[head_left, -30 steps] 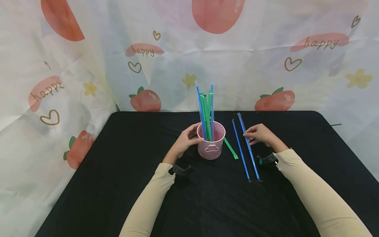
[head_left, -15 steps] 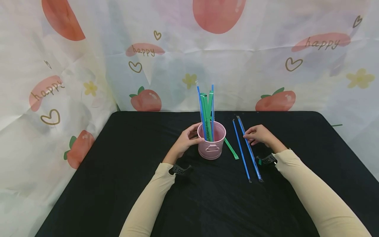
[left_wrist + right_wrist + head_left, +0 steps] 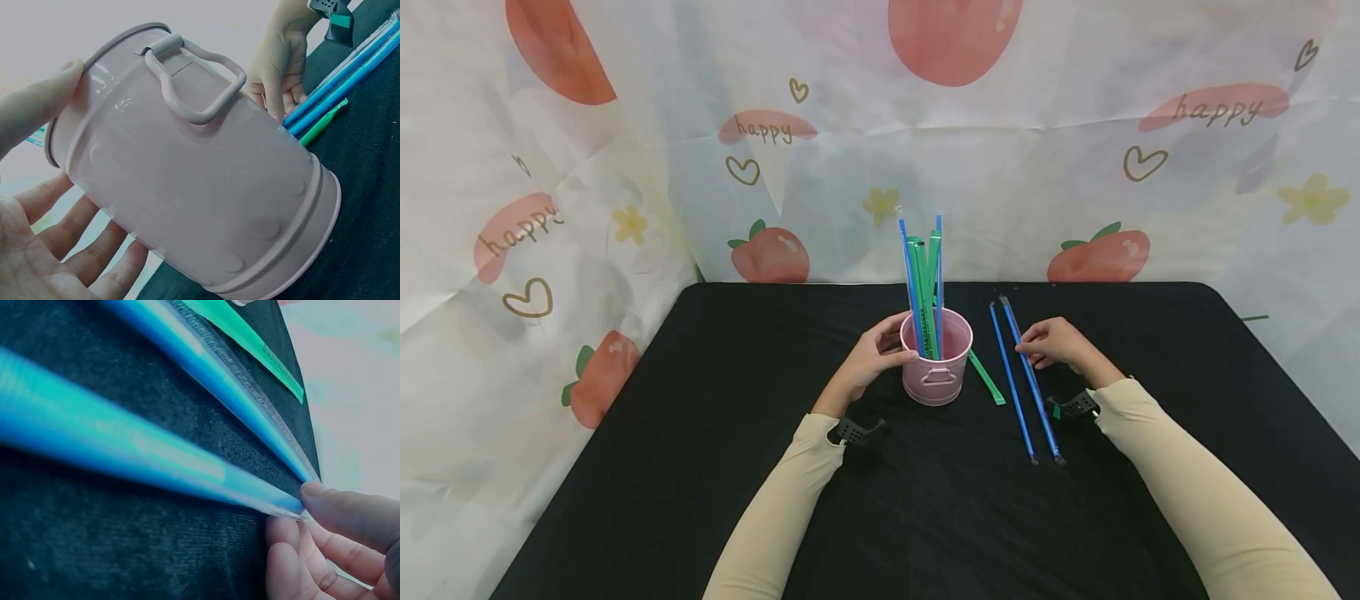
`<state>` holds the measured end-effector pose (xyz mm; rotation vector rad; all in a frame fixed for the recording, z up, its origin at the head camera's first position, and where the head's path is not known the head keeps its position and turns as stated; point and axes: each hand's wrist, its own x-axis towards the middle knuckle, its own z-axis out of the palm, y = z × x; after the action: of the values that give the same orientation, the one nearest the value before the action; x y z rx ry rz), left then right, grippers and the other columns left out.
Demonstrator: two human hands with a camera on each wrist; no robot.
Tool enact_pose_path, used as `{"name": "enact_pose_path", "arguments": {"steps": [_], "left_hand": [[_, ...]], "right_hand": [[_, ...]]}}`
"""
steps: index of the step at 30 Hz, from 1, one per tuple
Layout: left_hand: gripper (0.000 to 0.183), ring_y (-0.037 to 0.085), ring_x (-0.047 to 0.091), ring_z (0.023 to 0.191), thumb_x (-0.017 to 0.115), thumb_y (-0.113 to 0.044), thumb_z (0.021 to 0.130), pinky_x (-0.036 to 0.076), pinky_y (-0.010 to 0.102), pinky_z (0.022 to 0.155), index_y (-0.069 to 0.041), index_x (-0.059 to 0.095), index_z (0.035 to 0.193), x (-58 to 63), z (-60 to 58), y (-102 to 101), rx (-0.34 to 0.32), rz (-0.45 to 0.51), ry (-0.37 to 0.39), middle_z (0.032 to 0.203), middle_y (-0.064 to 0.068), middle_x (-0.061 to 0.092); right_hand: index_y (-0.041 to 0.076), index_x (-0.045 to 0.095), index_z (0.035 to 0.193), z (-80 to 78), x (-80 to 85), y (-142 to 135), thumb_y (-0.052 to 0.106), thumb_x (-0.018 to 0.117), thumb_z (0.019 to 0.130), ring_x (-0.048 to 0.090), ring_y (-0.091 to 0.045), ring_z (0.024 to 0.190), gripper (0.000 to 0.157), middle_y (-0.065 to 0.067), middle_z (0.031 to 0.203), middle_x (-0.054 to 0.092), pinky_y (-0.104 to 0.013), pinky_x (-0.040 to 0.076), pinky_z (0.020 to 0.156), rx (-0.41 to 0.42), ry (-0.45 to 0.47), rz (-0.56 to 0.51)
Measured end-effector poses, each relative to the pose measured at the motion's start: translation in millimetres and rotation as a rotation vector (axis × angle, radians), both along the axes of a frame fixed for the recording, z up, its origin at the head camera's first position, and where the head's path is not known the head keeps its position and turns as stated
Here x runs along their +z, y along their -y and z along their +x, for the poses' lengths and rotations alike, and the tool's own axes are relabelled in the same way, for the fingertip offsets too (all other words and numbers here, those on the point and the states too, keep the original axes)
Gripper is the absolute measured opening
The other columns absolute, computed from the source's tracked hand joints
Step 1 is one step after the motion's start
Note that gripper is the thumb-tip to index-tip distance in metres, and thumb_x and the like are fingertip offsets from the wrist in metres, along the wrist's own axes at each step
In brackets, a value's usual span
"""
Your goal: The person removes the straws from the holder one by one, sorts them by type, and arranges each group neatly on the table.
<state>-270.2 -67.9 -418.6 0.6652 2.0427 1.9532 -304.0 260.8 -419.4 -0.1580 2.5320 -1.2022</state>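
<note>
My left hand (image 3: 871, 357) holds a small pink bucket (image 3: 934, 385) from its left side, thumb on the near rim and fingers round the far side. Several straws (image 3: 922, 292), blue and green, stand upright inside it. In the left wrist view, the thumb and spread fingers bracket the wall near the rim, and a wire handle (image 3: 187, 115) hangs there. My right hand (image 3: 1060, 342) pinches a clear-wrapped blue straw (image 3: 144, 450) between thumb and fingertips. Just left of it lies a second blue straw (image 3: 1011, 379), roughly parallel.
A green straw (image 3: 987, 379) lies on the black tablecloth (image 3: 880, 508), partly hidden behind the bucket. Behind the table's far edge hangs a pale printed curtain (image 3: 985, 158), and another stretch of it runs along the left.
The pinched blue straw has slid slightly towards me, its far end tilting a little left. My right hand has shifted slightly with it. The left hand and bucket stay put.
</note>
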Motion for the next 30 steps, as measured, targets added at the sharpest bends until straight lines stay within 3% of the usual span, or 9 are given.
{"name": "enact_pose_path", "arguments": {"steps": [6, 18, 30], "left_hand": [[0.061, 0.038, 0.04, 0.132, 0.064, -0.008, 0.087, 0.038, 0.044, 0.109, -0.009, 0.038, 0.142, 1.4, 0.0, -1, 0.011, -0.01, 0.005, 0.141, 0.018, 0.044], [0.061, 0.035, 0.042, 0.132, 0.063, -0.005, 0.087, 0.038, 0.043, 0.109, -0.008, 0.038, 0.142, 2.3, 0.5, -2, 0.015, -0.008, 0.009, 0.142, 0.018, 0.044], [0.062, 0.034, 0.042, 0.132, 0.062, -0.004, 0.086, 0.039, 0.043, 0.108, -0.01, 0.038, 0.143, 3.1, 1.8, -2, 0.021, -0.017, 0.012, 0.142, 0.017, 0.044]], "right_hand": [[-0.013, 0.058, 0.103, 0.6, 1.9, 1, 0.01, 0.062, 0.089, 0.062, -0.009, 0.062, 0.027, 0.002, 0.069, 0.065, -0.028, 0.057, 0.06, 0.006, -0.001, 0.009], [-0.014, 0.059, 0.104, 1.2, 6.4, 1, 0.01, 0.06, 0.091, 0.064, -0.01, 0.064, 0.027, -0.007, 0.077, 0.069, -0.029, 0.058, 0.062, 0.027, -0.007, 0.035], [-0.015, 0.058, 0.105, -1.5, 23.5, 6, 0.008, 0.059, 0.091, 0.066, -0.012, 0.066, 0.027, -0.013, 0.081, 0.07, -0.03, 0.058, 0.063, 0.023, -0.026, 0.035]]}}
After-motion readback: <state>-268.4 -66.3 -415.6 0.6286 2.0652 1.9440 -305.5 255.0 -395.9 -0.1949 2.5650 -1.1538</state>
